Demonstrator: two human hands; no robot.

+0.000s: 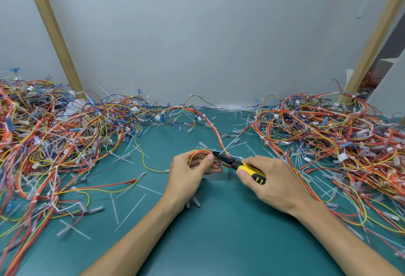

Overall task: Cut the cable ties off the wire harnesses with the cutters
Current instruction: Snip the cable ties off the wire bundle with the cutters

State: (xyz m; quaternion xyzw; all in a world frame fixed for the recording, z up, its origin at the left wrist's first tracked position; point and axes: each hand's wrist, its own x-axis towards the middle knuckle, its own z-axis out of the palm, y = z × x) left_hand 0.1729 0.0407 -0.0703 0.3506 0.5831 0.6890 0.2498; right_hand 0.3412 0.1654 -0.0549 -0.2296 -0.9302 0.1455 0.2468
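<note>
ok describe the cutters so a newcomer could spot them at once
Start at the bare middle of the green table. There the right hand grips the cutters, black nose toward the wires held in the left hand. Nothing else nearby has chunky yellow-and-black handles.

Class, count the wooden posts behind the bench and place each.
2. The left wooden post slants up at back left; the right wooden post at back right. None looks hidden.

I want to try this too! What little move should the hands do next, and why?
Probably squeeze the cutters shut to snip, I think. The right hand already holds their yellow-and-black handles, and their black tips sit right at the looped wire harness that the left hand pinches steady beside them, so everything looks lined up for a cut.
</note>
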